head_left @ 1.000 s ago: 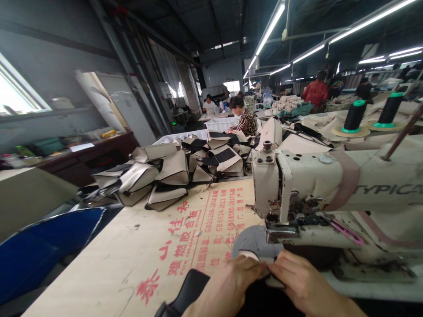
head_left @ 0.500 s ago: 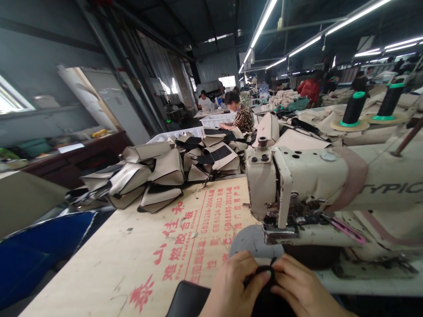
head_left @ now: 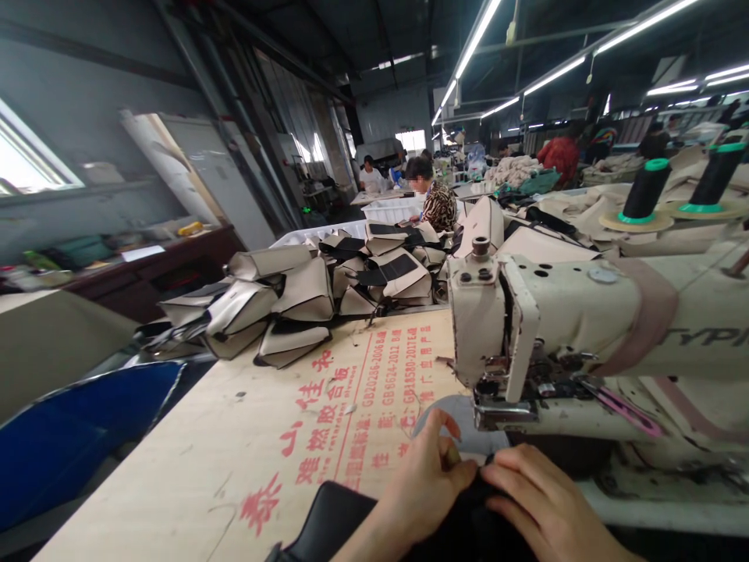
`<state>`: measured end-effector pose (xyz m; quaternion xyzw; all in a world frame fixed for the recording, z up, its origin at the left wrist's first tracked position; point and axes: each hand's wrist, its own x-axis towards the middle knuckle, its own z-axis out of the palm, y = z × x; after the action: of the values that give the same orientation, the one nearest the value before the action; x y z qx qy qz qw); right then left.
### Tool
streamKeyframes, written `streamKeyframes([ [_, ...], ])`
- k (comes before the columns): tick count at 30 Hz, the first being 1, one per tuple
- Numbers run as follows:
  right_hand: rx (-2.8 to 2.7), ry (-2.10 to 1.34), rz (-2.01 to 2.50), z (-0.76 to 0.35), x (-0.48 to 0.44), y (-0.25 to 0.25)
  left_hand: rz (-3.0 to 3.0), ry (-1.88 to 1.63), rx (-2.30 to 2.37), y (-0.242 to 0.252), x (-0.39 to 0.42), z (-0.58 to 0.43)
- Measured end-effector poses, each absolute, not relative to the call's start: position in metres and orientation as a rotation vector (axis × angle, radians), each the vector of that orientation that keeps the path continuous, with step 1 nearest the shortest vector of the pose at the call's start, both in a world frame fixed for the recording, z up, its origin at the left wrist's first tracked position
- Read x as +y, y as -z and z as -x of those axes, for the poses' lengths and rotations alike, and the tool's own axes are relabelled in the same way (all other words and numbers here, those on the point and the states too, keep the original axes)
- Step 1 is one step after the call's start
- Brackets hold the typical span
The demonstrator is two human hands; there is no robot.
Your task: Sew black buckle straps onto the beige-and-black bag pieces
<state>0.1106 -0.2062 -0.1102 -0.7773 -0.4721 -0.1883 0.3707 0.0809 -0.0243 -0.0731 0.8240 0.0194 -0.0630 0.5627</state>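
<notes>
At the bottom of the view my left hand (head_left: 422,484) and my right hand (head_left: 541,503) meet on a black fabric piece (head_left: 339,519) that lies on the table edge. Both hands pinch the black material just in front of the sewing machine (head_left: 562,328). The fingertips of the two hands nearly touch below the machine's needle head (head_left: 497,390). A grey round plate (head_left: 462,417) lies under the needle area, partly hidden by my left hand.
The plywood table top (head_left: 263,437) carries red printed characters. A heap of beige and black sewn pieces (head_left: 304,300) lies at the far edge. Black thread cones (head_left: 647,191) stand at right. A blue surface (head_left: 70,437) is at left. Other people work in the background.
My hands have shifted slightly right and my left thumb has lifted. The camera view moved a little; the black piece stays under both hands.
</notes>
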Motion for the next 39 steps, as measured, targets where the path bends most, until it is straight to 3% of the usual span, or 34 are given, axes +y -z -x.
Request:
streamKeyframes([
  [7, -1.333, 0.348, 2.045, -0.114, -0.204, 0.106, -2.129, 0.158, 0.035, 0.051, -0.024, -0.07],
  [12, -1.238, 0.392, 2.044, -0.113, -0.203, 0.121, -2.543, 0.081, -0.433, 0.031, -0.019, -0.052],
  [18, -1.118, 0.237, 1.954, -0.113, -0.203, 0.12, -2.844, -0.049, -0.725, 0.045, -0.017, -0.05],
  [27, -1.149, -0.147, 1.857, -0.125, -0.202, 0.1, -2.677, 0.01, -0.455, 0.04, -0.025, -0.057],
  [39, -0.94, -0.054, 1.968, -0.127, -0.188, 0.108, -2.548, 0.088, -0.23, 0.029, -0.017, -0.067],
])
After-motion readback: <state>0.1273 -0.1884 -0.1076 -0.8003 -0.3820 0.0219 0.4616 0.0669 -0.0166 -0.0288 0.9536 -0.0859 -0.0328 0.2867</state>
